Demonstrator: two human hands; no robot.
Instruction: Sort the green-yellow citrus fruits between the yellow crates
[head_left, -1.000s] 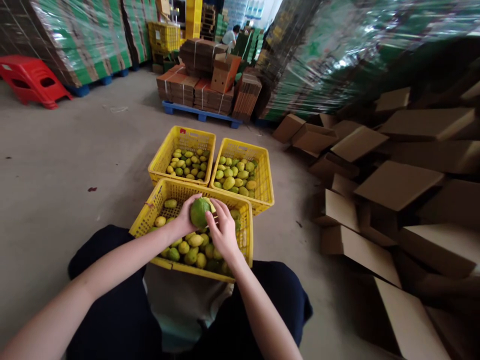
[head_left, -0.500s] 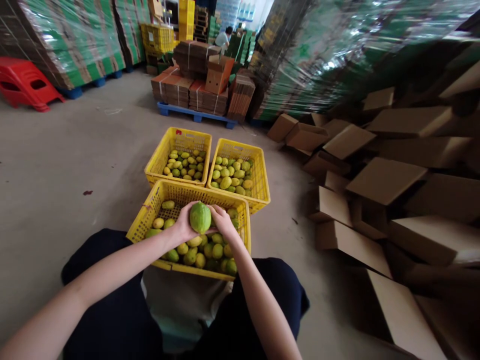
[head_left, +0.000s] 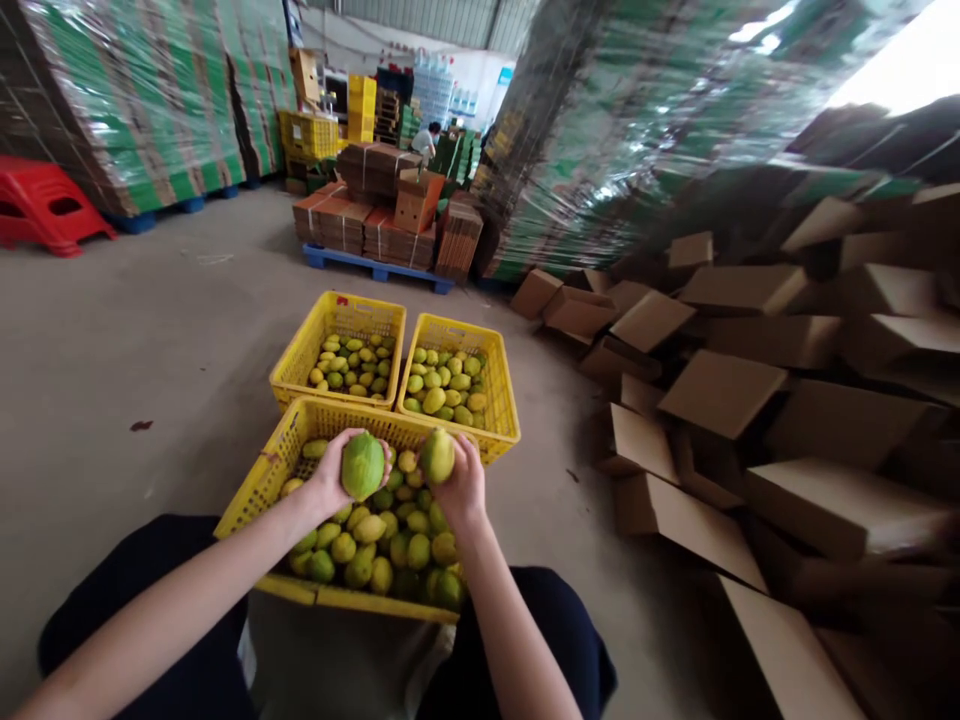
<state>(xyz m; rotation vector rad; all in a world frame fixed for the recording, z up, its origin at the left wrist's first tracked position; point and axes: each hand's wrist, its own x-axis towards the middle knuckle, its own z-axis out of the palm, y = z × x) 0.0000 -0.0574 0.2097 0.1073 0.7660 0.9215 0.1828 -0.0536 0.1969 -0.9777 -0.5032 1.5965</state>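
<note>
My left hand (head_left: 341, 468) is closed around a large, round green fruit (head_left: 363, 466) with faint ribs; its kind is not certain. My right hand (head_left: 459, 484) grips a smaller, oval yellow-green fruit (head_left: 437, 456), held upright. Both hands are raised over the near yellow crate (head_left: 247, 500), a short gap apart. Inside that crate lies a heap of similar green and yellow fruit (head_left: 369, 528), partly covered by my hands and forearms.
Two more yellow crates, the left one (head_left: 289, 365) and the right one (head_left: 504, 395), hold fruit just beyond. Cardboard boxes (head_left: 724, 392) pile up on the right. A pallet of flattened cartons (head_left: 341, 228), a red stool (head_left: 45, 205) and a person (head_left: 425, 143) are farther off.
My hands, together at the green fruit before, have moved apart. The green fruit stays in my left hand, and a yellow-green fruit now shows in my right. The view has tilted up.
</note>
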